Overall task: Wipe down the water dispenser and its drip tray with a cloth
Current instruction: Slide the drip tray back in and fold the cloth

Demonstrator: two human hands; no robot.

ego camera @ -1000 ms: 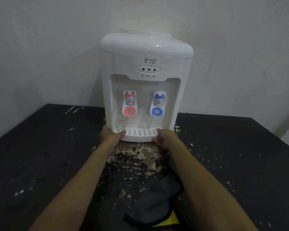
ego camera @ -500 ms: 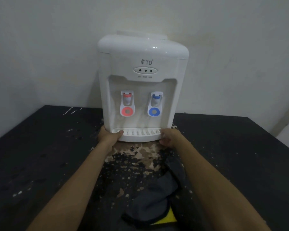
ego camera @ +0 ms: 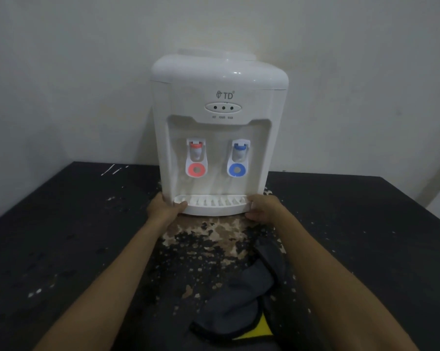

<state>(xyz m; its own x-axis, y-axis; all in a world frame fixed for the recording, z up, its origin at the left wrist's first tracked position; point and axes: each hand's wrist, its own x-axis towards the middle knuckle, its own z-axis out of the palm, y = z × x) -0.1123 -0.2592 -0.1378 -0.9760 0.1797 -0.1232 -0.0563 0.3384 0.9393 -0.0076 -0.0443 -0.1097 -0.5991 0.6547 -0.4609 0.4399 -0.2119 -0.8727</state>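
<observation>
The black, flaking desk (ego camera: 62, 236) is seen stretching wide on both sides of the white water dispenser (ego camera: 219, 82), which is set at the middle of the far edge, against the wall. A dark grey cloth (ego camera: 239, 300) with a yellow corner is laid by the near edge. Both arms are stretched forward. The left hand (ego camera: 163, 209), thumb over the rim, and the right hand (ego camera: 263, 209), fingers curled, are closed on the ends of the drip tray (ego camera: 211, 202). "TD" (ego camera: 224, 95) is printed above three lamps.

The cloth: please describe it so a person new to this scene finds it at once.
A white water dispenser stands on a black table. In front of its drip tray, nearer the camera, the cloth lies crumpled. Only it is dark grey and soft, with a yellow patch at its near edge.
</observation>
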